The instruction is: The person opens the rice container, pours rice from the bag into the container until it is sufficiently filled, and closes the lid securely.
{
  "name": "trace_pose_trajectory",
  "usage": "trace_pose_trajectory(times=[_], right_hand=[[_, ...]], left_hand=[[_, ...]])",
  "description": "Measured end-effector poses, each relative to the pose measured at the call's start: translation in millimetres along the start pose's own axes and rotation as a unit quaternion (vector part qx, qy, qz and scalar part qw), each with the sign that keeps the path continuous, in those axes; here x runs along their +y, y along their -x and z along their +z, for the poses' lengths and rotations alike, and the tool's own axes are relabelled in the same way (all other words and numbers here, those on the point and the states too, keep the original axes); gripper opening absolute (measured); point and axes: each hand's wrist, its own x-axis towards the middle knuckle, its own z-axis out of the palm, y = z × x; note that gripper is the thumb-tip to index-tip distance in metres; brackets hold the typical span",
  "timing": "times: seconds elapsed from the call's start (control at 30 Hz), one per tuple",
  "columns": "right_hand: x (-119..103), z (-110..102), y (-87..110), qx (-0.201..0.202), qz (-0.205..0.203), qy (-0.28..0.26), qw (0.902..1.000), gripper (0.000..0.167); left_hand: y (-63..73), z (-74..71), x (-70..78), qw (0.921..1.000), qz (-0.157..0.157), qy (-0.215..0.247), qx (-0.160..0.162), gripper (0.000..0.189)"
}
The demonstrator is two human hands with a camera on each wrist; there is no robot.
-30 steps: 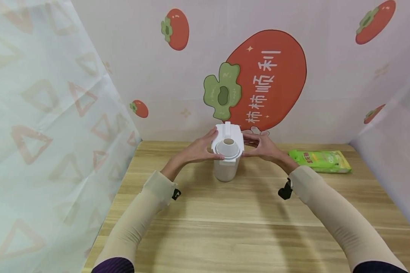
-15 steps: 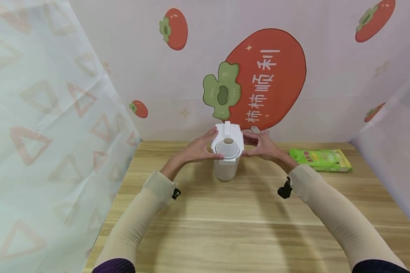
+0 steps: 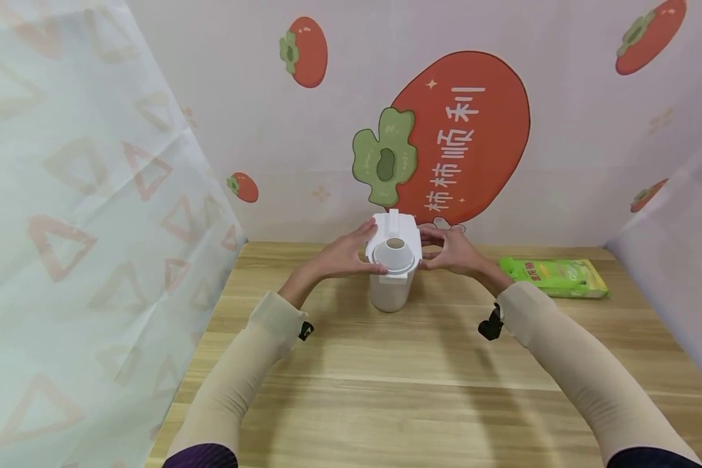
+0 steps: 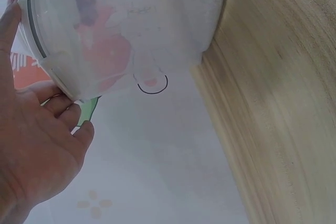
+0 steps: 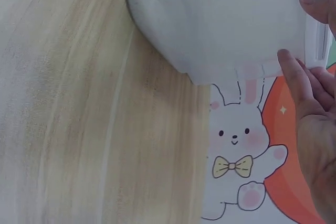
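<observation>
A translucent white storage container (image 3: 389, 296) stands upright on the wooden table near the back wall. Its white lid (image 3: 394, 225) carries a raised round spout-like piece with an opening on top. My left hand (image 3: 344, 255) grips the lid's left side, thumb at the front and fingers along the edge. On the opposite side my right hand (image 3: 453, 252) holds the rim. In the right wrist view, its thumb and a fingertip touch the container's wall (image 5: 226, 24) just below the lid. Something pale and grainy shows low in the container (image 4: 202, 3) in the left wrist view.
A green and yellow soft packet (image 3: 556, 278) lies on the table to the right, beyond my right wrist. The back wall (image 3: 304, 143) has a persimmon-print covering, and a patterned sheet (image 3: 93, 260) closes off the left side. Bare wooden table (image 3: 386, 403) lies in front.
</observation>
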Motion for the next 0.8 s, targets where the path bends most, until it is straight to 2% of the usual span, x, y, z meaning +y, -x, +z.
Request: trace_pose_trajectory(times=[0.33, 0.8], right_hand=[[-0.1, -3.0, -1.8, -0.005, 0.002, 0.028, 0.9996, 0.077], [4.2, -2.6, 6.6, -0.018, 0.007, -0.060, 0.9980, 0.079]], left_hand=[[-2.5, 1.9, -0.9, 0.9999, -0.003, -0.011, 0.002, 0.117], [-2.6, 3.5, -2.0, 1.0000, -0.004, -0.002, 0.008, 0.117]])
